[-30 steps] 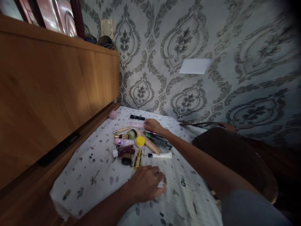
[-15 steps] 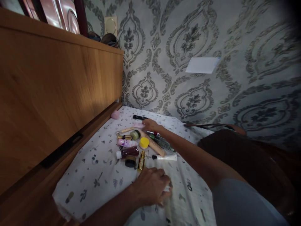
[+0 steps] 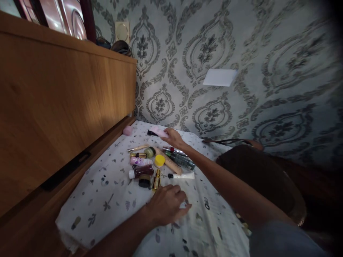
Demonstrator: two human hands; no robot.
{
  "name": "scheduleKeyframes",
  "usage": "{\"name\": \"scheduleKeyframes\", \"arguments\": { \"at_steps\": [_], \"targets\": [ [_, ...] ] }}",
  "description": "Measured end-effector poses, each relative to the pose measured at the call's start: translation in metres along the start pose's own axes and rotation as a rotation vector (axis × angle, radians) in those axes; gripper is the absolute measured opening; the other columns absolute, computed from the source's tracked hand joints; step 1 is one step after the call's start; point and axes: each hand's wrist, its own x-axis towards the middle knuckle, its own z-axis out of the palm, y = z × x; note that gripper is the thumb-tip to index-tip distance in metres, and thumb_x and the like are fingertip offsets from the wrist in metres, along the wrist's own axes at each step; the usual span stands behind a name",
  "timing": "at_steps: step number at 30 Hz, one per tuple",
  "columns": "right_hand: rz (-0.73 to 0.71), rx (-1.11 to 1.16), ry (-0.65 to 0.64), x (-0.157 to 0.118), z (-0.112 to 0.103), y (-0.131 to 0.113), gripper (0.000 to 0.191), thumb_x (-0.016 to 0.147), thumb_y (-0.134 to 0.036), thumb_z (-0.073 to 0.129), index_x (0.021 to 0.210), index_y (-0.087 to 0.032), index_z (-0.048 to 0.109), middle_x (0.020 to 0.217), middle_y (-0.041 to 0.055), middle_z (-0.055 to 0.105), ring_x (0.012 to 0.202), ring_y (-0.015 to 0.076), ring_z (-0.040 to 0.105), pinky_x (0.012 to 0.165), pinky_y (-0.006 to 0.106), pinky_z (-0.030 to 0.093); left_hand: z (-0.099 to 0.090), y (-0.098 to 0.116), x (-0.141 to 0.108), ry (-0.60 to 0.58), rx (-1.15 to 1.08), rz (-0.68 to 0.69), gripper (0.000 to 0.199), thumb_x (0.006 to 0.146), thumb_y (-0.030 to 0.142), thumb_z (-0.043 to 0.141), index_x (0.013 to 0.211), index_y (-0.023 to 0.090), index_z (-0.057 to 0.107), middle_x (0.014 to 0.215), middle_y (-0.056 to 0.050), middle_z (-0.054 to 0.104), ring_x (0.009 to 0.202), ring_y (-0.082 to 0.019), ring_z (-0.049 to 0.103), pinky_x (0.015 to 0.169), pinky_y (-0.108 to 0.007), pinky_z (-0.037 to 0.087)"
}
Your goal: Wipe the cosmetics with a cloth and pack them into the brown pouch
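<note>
My right hand grips a pale pink tube above the far part of the patterned cloth, over a black tube. Nearer to me, my left hand is closed, its fingers curled downward; a bit of white shows by the thumb, too hidden to name. Just beyond it lie a gold bottle, a black-lidded jar and a white tube with a black cap. Grouped farther off are a dark red bottle, a yellow-lidded jar, a green jar and a clear green bottle.
A white patterned cloth covers the surface. To the left rises a wooden cabinet; a pink sponge-like piece sits by its base. Wallpaper with a white sheet stands behind. A dark brown bag rests at the right.
My right hand has lifted the pink tube off the cluster and carried it away toward the wall. My left hand stays near its place, and the view has shifted slightly.
</note>
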Motion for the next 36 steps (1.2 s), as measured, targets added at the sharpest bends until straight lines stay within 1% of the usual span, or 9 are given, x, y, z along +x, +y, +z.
{"name": "scheduleKeyframes", "arguments": {
  "at_steps": [2, 4, 6, 8, 13, 17, 24, 31, 36],
  "targets": [
    [0.050, 0.141, 0.038, -0.025, -0.002, -0.002, 0.034, 0.087, -0.039, 0.059, 0.110, -0.015, 0.064, 0.099, 0.0090, 0.070, 0.089, 0.0225, 0.064, 0.076, 0.031, 0.050, 0.001, -0.003, -0.001, 0.094, -0.017, -0.014, 0.026, 0.096, 0.041, 0.052, 0.089, 0.017, 0.061, 0.086, -0.005, 0.064, 0.079, -0.019, 0.065, 0.070, -0.030, 0.052],
    [0.127, 0.519, 0.052, -0.059, 0.000, -0.004, 0.037, 0.086, -0.046, 0.057, 0.103, -0.014, 0.066, 0.088, 0.0061, 0.070, 0.078, 0.0203, 0.064, 0.067, 0.029, 0.050, -0.001, -0.006, -0.001, 0.175, -0.053, -0.045, 0.026, 0.095, 0.042, 0.053, 0.087, 0.018, 0.060, 0.086, -0.004, 0.063, 0.080, -0.018, 0.063, 0.071, -0.029, 0.052],
    [0.190, 0.830, -0.033, -0.099, 0.003, -0.005, 0.041, 0.082, -0.050, 0.061, 0.100, -0.014, 0.068, 0.084, 0.0050, 0.070, 0.072, 0.0196, 0.064, 0.063, 0.029, 0.050, -0.006, -0.009, -0.002, 0.245, -0.110, -0.098, 0.026, 0.095, 0.042, 0.052, 0.084, 0.019, 0.058, 0.085, -0.004, 0.062, 0.080, -0.018, 0.061, 0.071, -0.029, 0.050],
    [0.223, 0.974, -0.093, -0.138, 0.005, -0.006, 0.041, 0.077, -0.045, 0.066, 0.106, -0.016, 0.068, 0.088, 0.0045, 0.072, 0.073, 0.0200, 0.066, 0.064, 0.030, 0.052, -0.013, -0.012, -0.002, 0.317, -0.191, -0.157, 0.027, 0.097, 0.041, 0.047, 0.082, 0.019, 0.055, 0.084, -0.004, 0.060, 0.078, -0.017, 0.059, 0.070, -0.029, 0.048],
    [0.171, 0.770, 0.015, -0.213, 0.008, -0.007, 0.050, 0.068, -0.024, 0.070, 0.118, -0.021, 0.066, 0.114, 0.0056, 0.071, 0.103, 0.0245, 0.066, 0.091, 0.036, 0.051, -0.022, -0.019, -0.002, 0.556, -0.373, -0.252, 0.032, 0.101, 0.030, 0.025, 0.080, 0.022, 0.048, 0.080, -0.002, 0.055, 0.081, -0.017, 0.055, 0.079, -0.030, 0.046],
    [0.156, 0.610, 0.031, -0.251, 0.014, -0.011, 0.058, 0.072, -0.022, 0.068, 0.128, -0.024, 0.058, 0.112, 0.0050, 0.070, 0.101, 0.0232, 0.066, 0.092, 0.037, 0.051, -0.014, -0.025, -0.005, 0.626, -0.309, -0.315, 0.019, 0.099, 0.027, 0.032, 0.096, 0.020, 0.051, 0.092, -0.005, 0.058, 0.092, -0.020, 0.057, 0.086, -0.034, 0.047],
    [0.191, 0.580, 0.103, -0.297, 0.010, -0.001, 0.069, 0.072, -0.027, 0.073, 0.136, -0.024, 0.049, 0.124, 0.0089, 0.062, 0.109, 0.0239, 0.062, 0.095, 0.038, 0.049, -0.008, -0.007, -0.009, 0.511, -0.171, -0.215, 0.019, 0.097, 0.027, 0.045, 0.113, 0.019, 0.053, 0.105, -0.008, 0.058, 0.105, -0.023, 0.057, 0.096, -0.039, 0.046],
    [0.235, 0.460, 0.190, -0.307, 0.011, 0.001, 0.023, 0.076, -0.025, 0.064, 0.098, -0.019, 0.061, 0.094, 0.0063, 0.066, 0.088, 0.0219, 0.061, 0.080, 0.033, 0.048, 0.028, 0.044, 0.007, 0.181, -0.073, 0.082, 0.027, 0.100, 0.025, 0.042, 0.124, 0.019, 0.051, 0.116, -0.010, 0.054, 0.111, -0.022, 0.055, 0.096, -0.037, 0.050],
    [0.238, 0.480, 0.213, -0.305, 0.011, 0.002, 0.010, 0.074, -0.023, 0.063, 0.082, -0.019, 0.059, 0.077, 0.0018, 0.063, 0.072, 0.0178, 0.056, 0.068, 0.028, 0.043, 0.034, 0.042, 0.016, 0.031, 0.170, 0.109, 0.021, 0.100, 0.025, 0.041, 0.110, 0.018, 0.058, 0.105, -0.008, 0.060, 0.101, -0.023, 0.057, 0.090, -0.038, 0.052]
  ]
}}
